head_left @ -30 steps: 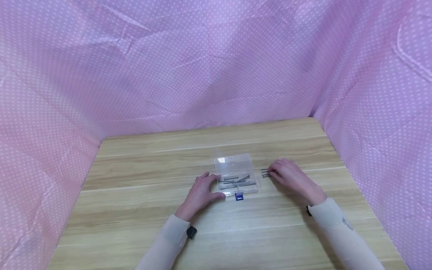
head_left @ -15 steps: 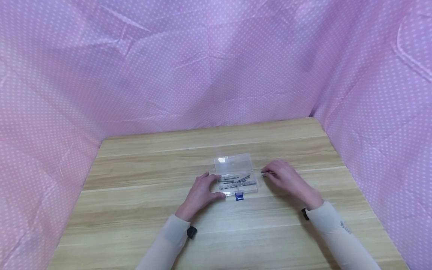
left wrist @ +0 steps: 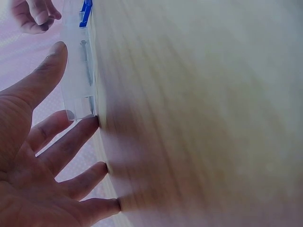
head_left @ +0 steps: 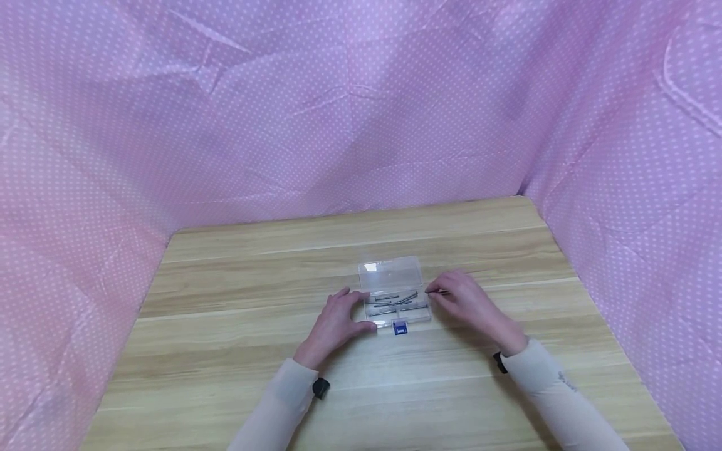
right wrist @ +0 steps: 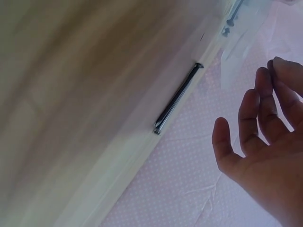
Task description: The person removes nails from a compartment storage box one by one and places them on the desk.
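A clear plastic box (head_left: 390, 275) lies on the table with its lid folded back; at its front is a blue latch (head_left: 400, 327). Several dark metal nails (head_left: 414, 307) are inside. My left hand (head_left: 336, 318) holds the box's left end, thumb at the front edge and fingertips at the far corner. Just beyond the right end, my right hand (head_left: 468, 305) pinches a nail (head_left: 443, 292) between thumb and index finger, mostly hidden by the fingers. In the right wrist view, loose nails (right wrist: 178, 96) lie on the tabletop; the right hand covers them in the head view.
The wooden table (head_left: 254, 275) has its back edge against a pink dotted cloth (head_left: 316, 113), which also hangs along both sides. A small black device (head_left: 320, 388) is strapped at the left wrist, another (head_left: 499, 362) at the right.
My right hand has picked up a nail from the tabletop and moved left with it to the box's right end. The left hand and the box have stayed in place.
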